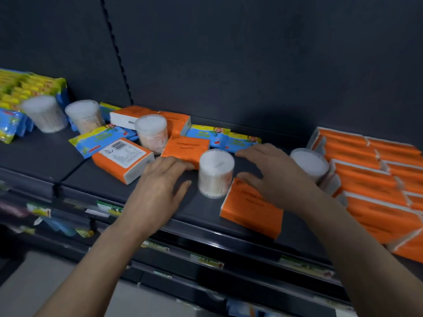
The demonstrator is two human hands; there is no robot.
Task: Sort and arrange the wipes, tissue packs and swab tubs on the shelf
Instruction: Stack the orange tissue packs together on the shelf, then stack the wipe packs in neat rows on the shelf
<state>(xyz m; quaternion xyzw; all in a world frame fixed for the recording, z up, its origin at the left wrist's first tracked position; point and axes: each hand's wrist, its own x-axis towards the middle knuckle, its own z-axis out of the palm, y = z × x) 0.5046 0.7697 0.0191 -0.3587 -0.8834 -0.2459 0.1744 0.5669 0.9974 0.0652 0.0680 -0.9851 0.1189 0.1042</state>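
In the head view, a clear round swab tub with a white lid point(216, 173) stands upright on the dark grey shelf point(109, 186), in the gap between the two hands and held by neither.

The left hand point(160, 186) lies flat just left of the tub. Its fingers are straight and hold nothing, and the fingertips reach the near edge of a flat orange tissue pack point(185, 148) behind the tub. An orange tissue pack with a white barcode label point(123, 160) lies left of this hand.

The right hand point(270, 177) hovers just right of the tub, fingers spread and loosely arched, gripping nothing. Beneath its palm lies another orange tissue pack point(251, 209); whether they touch I cannot tell. A second white-lidded swab tub point(309, 163) stands just beyond this hand, beside rows of stacked orange tissue packs point(375, 179). Blue-and-yellow wipes packets point(219, 136) lie beyond the fingertips.
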